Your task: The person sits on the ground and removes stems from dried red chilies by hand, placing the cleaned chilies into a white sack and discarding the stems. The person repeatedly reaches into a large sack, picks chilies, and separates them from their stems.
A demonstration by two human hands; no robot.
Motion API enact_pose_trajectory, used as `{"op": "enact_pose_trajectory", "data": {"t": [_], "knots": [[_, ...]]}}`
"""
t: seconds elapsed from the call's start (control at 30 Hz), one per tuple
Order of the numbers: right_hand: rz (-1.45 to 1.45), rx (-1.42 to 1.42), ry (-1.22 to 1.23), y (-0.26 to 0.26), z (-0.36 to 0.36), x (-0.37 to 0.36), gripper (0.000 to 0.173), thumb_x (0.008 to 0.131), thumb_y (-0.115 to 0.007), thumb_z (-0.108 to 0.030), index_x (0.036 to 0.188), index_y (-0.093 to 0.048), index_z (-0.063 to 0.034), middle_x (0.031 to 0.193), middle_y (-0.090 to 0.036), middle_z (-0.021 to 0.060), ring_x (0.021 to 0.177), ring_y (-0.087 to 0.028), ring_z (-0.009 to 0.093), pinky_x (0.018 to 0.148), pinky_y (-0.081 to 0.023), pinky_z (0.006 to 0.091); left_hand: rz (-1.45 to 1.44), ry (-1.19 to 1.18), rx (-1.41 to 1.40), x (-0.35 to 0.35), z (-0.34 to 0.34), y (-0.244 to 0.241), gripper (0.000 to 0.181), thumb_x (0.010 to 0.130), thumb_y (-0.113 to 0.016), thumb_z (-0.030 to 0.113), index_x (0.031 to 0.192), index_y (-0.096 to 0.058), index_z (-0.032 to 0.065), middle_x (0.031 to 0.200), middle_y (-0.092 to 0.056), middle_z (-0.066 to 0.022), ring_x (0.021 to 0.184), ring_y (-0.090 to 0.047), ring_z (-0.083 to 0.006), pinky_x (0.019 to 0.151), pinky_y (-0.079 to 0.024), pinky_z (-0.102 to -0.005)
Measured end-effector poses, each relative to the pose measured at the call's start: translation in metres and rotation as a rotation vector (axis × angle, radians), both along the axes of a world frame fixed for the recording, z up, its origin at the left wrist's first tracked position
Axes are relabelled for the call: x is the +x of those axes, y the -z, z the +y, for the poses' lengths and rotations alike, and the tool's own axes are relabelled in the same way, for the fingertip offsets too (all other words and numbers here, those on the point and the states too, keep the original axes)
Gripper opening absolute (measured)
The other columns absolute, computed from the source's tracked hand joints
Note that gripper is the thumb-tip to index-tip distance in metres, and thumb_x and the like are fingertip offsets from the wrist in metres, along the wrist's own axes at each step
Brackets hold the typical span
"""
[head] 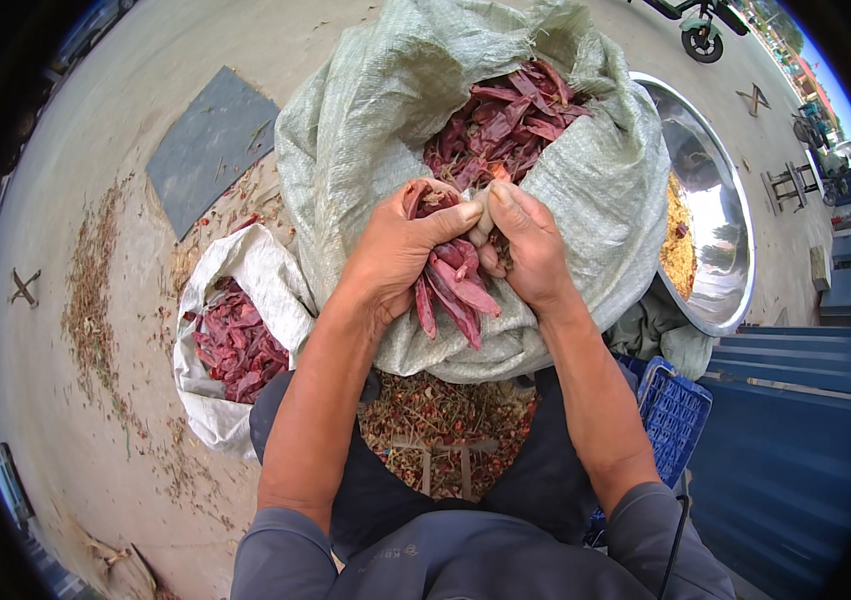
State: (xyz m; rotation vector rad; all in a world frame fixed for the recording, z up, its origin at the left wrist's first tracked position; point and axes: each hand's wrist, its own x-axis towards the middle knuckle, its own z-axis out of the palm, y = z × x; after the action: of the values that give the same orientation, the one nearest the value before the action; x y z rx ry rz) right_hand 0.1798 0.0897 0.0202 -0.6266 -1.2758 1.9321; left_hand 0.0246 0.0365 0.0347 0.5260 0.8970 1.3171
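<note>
My left hand (418,232) is closed around a bunch of dried red chili peppers (464,289), whose tips hang down below the palm. Close against it, my right hand (523,232) has its thumb and forefinger pinched together, with a bit of reddish-orange pepper (500,172) showing at the fingertips. Some dry stem matter seems to lie in its curled fingers, partly hidden. Both hands are over the near rim of a large pale green woven sack (365,127). Inside its open mouth lie many dried red chilies (508,120).
A smaller white woven sack (197,405) of red chilies (242,345) stands at left. At right, a shiny metal basin (718,217) holds yellowish seeds (677,240). A blue plastic crate (677,420) sits by my right leg. Stems and scraps (448,409) cover the ground between my legs.
</note>
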Motion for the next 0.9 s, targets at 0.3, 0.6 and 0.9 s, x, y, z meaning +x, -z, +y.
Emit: {"op": "enact_pose_trajectory", "data": {"t": [0.3,0.6,0.9], "knots": [[-1.209,0.992,0.447,0.023,0.050,-0.022,0.022,0.091,-0.063,-0.023,0.108,-0.063,-0.0077,0.081,-0.067,0.0204,0.076,-0.066,0.039,0.067,-0.051,0.0472,0.126,-0.222,-0.092,0.005,0.000,0.001,0.022,0.081,-0.071,-0.003,0.093,-0.054,0.0007,0.078,-0.059,-0.0065,0.058,-0.060,-0.0154,0.052,-0.053,-0.0295],[-1.385,0.990,0.263,0.029,0.050,-0.009,0.023,0.082,-0.069,-0.021,0.094,-0.056,-0.0061,0.084,-0.067,0.0183,0.081,-0.066,0.041,0.069,-0.051,0.0519,0.267,-0.318,-0.019,-0.003,0.006,-0.001,0.021,0.077,-0.072,-0.005,0.088,-0.055,0.0005,0.076,-0.058,-0.0037,0.065,-0.060,-0.0129,0.057,-0.053,-0.0285],[-0.979,1.111,0.331,0.048,0.042,0.002,0.015,0.083,-0.065,-0.011,0.091,-0.055,-0.0024,0.083,-0.064,0.0191,0.079,-0.064,0.041,0.070,-0.051,0.0498,0.797,-0.268,0.132,0.007,0.004,0.006,0.018,0.078,-0.070,0.001,0.096,-0.066,0.0010,0.079,-0.064,-0.0030,0.070,-0.055,-0.0081,0.066,-0.047,-0.0253]]}}
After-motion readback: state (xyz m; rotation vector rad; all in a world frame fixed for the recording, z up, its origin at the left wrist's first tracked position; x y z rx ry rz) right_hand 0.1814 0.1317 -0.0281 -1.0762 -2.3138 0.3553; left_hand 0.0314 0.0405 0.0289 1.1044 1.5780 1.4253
